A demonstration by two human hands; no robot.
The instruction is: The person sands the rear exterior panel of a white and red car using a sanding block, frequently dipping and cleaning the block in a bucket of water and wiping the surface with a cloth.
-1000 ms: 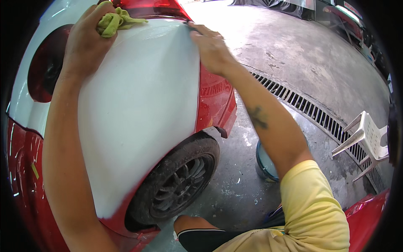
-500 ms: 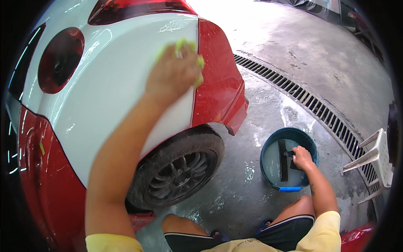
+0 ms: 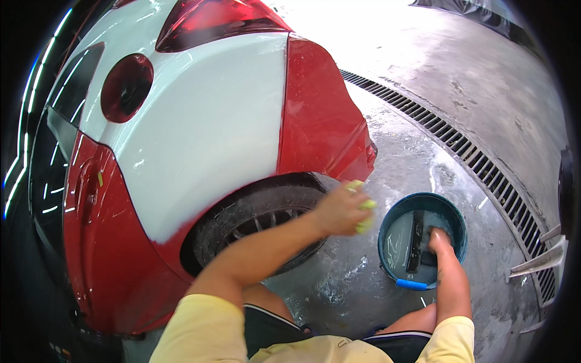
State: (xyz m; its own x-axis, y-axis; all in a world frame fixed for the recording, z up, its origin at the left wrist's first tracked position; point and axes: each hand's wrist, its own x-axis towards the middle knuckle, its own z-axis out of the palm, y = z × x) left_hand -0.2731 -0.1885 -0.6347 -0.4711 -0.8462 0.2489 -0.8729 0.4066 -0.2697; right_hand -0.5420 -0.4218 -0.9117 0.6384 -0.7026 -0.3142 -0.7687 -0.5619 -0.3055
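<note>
My left hand [image 3: 340, 209] is closed around a yellow-green sponge [image 3: 367, 212], blurred by motion, in the air between the car's rear wheel and the bucket. White-coated bodywork [image 3: 224, 109] on the red car lies up and left of it, above the dark tyre [image 3: 221, 221]. In the dark teal bucket [image 3: 384, 227] of cloudy water, my right hand [image 3: 439, 240] reaches down to a long black sanding block [image 3: 416, 242]. Its fingers are mostly hidden, but they appear wrapped around the block's handle.
A blue grip [image 3: 411, 284] sits on the bucket's near rim. Behind the bucket, a metal floor drain grate [image 3: 448, 130] curves across the wet concrete. A white plastic chair [image 3: 538, 266] stands at the right. The red rear bumper [image 3: 330, 121] juts out above the wheel.
My left hand has come off the white panel with the sponge, moving down and right toward the bucket. My right hand has sunk lower into the bucket with the block. The view has shifted.
</note>
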